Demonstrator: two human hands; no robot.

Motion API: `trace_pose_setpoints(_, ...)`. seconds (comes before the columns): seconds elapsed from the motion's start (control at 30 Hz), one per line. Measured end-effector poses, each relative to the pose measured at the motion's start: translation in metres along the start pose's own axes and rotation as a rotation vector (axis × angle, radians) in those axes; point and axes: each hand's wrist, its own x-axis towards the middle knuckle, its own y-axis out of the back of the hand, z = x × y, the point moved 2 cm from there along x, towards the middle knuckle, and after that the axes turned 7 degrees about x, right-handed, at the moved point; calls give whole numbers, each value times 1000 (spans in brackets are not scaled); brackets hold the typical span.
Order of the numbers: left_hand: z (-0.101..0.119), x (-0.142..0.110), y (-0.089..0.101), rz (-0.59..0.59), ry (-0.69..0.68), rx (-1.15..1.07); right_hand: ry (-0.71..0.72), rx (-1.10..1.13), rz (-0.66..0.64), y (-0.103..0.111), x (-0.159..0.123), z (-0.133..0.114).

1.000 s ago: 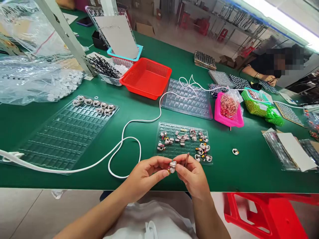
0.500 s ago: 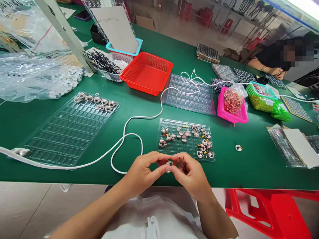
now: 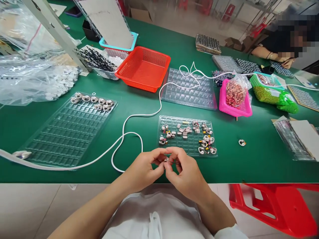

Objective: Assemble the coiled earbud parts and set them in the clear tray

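My left hand [image 3: 146,168] and my right hand [image 3: 185,174] meet over the table's near edge, fingers pinched together on a small silver part [image 3: 166,160] that is mostly hidden between them. A thin dark stick [image 3: 175,162] pokes from the right fingers. Just beyond the hands lies a clear plastic tray [image 3: 187,146] with several loose silver and coloured small parts. A single loose part [image 3: 242,142] lies on the green table [image 3: 249,162] to the right.
A large clear tray [image 3: 62,136] with a row of silver parts sits left; a white cable [image 3: 129,119] loops across. A red basket [image 3: 143,68], another clear tray [image 3: 189,89], a pink basket [image 3: 235,99] and green bags lie farther back. Another person works far right. A red stool [image 3: 276,205] stands below.
My hands have closed tighter round the small part and drawn slightly nearer to me; the part, plainly visible before, is now mostly covered by the fingers. The view has tilted a little.
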Motion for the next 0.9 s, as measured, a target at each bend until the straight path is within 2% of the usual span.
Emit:
trace_pose_setpoints(0.1,-1,3,-5,-30,-30,-82,74,30,2,1,1,-2)
trace_pose_setpoints(0.2,-8,5,-6,31,65,-306,127,180,39,8,0,1)
trace_pose_setpoints(0.33,-16,2,-5,124,195,-593,56,318,156,18,-3,13)
trace_pose_setpoints(0.53,-16,3,-13,142,286,-936,67,373,83,8,-5,21)
trace_pose_setpoints(0.63,-15,4,-17,172,321,-941,87,344,109,2,-5,18)
trace_pose_setpoints(0.8,-17,3,-18,220,293,-849,126,270,175,-3,-2,16)
trace_pose_setpoints(0.9,-20,1,-18,229,266,-788,22,338,174,-5,-1,20)
